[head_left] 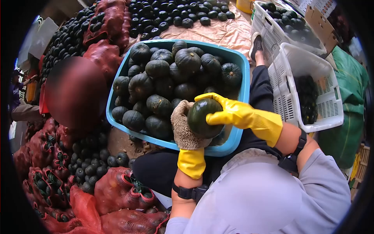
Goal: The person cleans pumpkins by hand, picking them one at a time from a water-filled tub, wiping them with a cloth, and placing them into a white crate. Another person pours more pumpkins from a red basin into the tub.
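Note:
A shiny, wet, dark green squash (pixel 200 119) is held between my two hands over the near right side of a blue tub (pixel 244 84). My right hand (pixel 230 111), in a yellow rubber glove, grips it from the right and top. Over its yellow glove, my left hand (pixel 185 126) wears a fuzzy brown cloth mitt, pressed against the squash's left side. Many duller dark green squashes (pixel 156 84) are heaped in the tub. A little water shows at the tub's right end.
White plastic crates (pixel 331 117) stand to the right, with dark green squashes inside. Red mesh sacks (pixel 117 191) and loose squashes (pixel 91 167) lie at the lower left. More squashes (pixel 171 15) rest on a tan sheet (pixel 222 33) behind the tub. Another person is at the far left.

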